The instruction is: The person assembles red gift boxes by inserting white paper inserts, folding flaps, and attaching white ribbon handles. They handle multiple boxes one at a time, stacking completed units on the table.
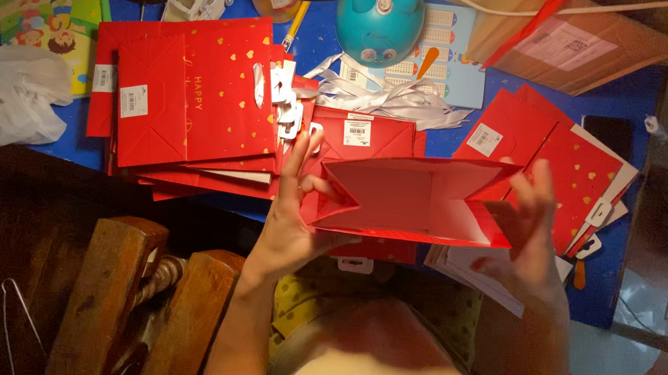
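Both hands, left (292, 208) and right (530, 225), pinch the ends of an opened red paper bag (415, 200): light, creasable, best held by its folded edges.

The open paper bag (416, 196) between the hands is red outside, with a paler pink-red inside. The stack of flat bags (194, 98) is red, sprinkled with small gold hearts and gold lettering, each bearing a white label. The second pile of bags (575, 171) is likewise red with gold hearts. The tabletop (632, 103) is deep blue. The plastic bag (9, 95) is white, the ribbons (393, 99) silvery white, the round toy (381, 19) turquoise, the cardboard box (588, 49) brown.
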